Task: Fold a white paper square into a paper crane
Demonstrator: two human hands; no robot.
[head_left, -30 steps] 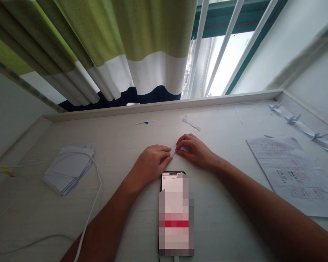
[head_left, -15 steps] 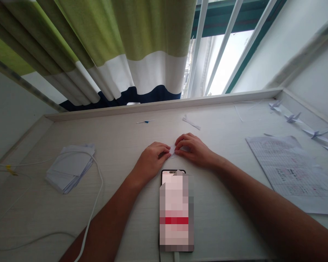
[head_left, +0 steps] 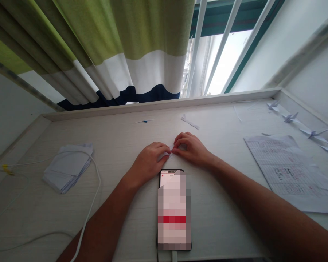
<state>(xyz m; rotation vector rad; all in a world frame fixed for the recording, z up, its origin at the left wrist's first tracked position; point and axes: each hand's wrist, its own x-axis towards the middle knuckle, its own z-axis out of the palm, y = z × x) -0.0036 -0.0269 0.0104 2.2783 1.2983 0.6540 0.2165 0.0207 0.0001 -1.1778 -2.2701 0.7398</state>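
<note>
The left hand (head_left: 153, 158) and right hand (head_left: 191, 148) met fingertip to fingertip over the worktop (head_left: 112, 131), both pinched on a small piece of white paper (head_left: 166, 154) between them. The fingers hid most of it, so its edges and folds could not be made out; a crease could have gone crooked unseen, and an uneven pull between the two pinches could have torn or skewed it.

Just below the left hand lay a phone (head_left: 171, 222); a dropped wrist could have nudged it. A white cable (head_left: 96, 196) crossed in front of the left forearm and over a paper stack (head_left: 67, 169), so a snag might have dragged the sheets. Farther right, beyond the printed sheets (head_left: 277, 160), folded paper birds (head_left: 291, 117) looked light enough for a sweeping sleeve or draught to topple.
</note>
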